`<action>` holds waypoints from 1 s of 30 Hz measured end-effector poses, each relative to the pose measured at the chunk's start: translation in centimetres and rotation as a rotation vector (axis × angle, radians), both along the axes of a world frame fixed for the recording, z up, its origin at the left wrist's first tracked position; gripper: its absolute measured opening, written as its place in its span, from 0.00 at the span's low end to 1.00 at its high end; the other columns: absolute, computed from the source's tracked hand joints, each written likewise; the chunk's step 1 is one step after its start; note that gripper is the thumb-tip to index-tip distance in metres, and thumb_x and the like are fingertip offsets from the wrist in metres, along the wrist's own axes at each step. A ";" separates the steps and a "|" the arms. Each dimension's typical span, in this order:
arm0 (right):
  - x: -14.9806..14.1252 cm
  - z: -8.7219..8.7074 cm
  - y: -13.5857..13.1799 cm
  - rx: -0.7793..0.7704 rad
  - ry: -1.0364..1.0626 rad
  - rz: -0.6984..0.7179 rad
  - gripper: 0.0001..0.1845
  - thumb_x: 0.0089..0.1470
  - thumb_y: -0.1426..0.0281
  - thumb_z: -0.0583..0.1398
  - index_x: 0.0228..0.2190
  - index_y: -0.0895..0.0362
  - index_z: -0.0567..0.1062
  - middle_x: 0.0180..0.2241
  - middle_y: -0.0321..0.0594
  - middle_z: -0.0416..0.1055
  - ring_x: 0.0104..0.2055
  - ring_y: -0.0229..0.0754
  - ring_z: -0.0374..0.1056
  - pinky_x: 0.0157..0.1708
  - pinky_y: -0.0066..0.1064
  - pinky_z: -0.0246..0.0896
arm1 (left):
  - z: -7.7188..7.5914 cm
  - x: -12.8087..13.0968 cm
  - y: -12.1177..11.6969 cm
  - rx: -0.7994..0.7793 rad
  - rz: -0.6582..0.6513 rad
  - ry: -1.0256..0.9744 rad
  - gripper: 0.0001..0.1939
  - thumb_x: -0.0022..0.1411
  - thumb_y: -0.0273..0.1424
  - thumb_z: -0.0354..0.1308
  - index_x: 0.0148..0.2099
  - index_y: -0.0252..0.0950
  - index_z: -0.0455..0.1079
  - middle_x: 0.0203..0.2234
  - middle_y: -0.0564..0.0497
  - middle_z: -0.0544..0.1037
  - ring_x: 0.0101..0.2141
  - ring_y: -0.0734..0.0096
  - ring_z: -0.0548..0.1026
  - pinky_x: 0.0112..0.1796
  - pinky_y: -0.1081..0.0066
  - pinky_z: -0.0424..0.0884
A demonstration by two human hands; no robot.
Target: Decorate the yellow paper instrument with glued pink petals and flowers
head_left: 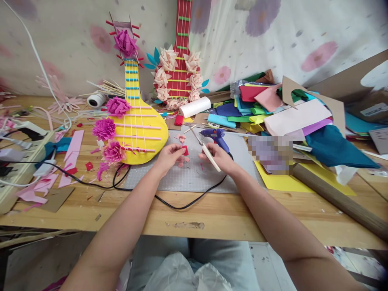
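Between the fingertips of my left hand is a small piece of red paper, pinched near the middle of the grey cutting mat. My right hand is closed around the white handles of a pair of scissors. Their blades point up and left, a little apart from the red paper. A blue glue gun lies on the mat just beyond my right hand. Small pink paper scraps lie around my left hand.
A yellow paper lute with magenta flowers leans at left. Behind stands a red one with pale flowers. Coloured paper is heaped at right, near a cardboard tube. A power strip and a black cord cross the table.
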State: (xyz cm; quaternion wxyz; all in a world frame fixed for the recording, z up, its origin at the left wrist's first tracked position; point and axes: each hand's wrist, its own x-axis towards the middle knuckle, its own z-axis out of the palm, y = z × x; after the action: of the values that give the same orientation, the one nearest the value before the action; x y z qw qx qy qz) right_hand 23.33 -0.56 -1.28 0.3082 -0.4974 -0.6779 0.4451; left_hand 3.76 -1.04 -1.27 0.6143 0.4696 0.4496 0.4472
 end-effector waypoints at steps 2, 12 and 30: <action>1.7 0.7 -0.1 0.078 -0.236 0.058 0.22 0.39 0.52 0.62 0.24 0.56 0.62 0.23 0.30 0.58 0.26 0.33 0.53 0.25 0.27 0.47 | 0.4 -1.2 0.1 0.076 -0.058 0.033 0.14 0.47 0.38 0.63 0.29 0.33 0.64 0.19 0.55 0.70 0.21 0.77 0.71 0.23 0.76 0.63; 4.6 1.1 -0.6 -0.017 -0.430 0.281 0.22 0.40 0.50 0.61 0.23 0.56 0.63 0.21 0.29 0.55 0.25 0.33 0.50 0.25 0.26 0.44 | -0.3 -2.6 0.4 0.181 -0.250 0.100 0.12 0.49 0.35 0.62 0.29 0.32 0.66 0.28 0.50 0.76 0.28 0.74 0.74 0.34 0.70 0.67; 4.2 2.9 -0.6 -0.220 -0.050 0.467 0.26 0.49 0.47 0.54 0.33 0.59 0.65 0.25 0.36 0.63 0.26 0.35 0.62 0.24 0.26 0.58 | -0.2 -2.7 0.7 0.016 -0.090 -0.055 0.20 0.42 0.38 0.67 0.33 0.33 0.65 0.26 0.53 0.75 0.28 0.71 0.76 0.34 0.67 0.72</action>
State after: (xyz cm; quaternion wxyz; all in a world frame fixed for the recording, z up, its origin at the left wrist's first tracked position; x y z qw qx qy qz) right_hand 27.50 -1.11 1.60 0.1244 -0.3689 -0.7290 0.5630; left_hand 1.05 -0.32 -1.51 0.6422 0.4819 0.4074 0.4352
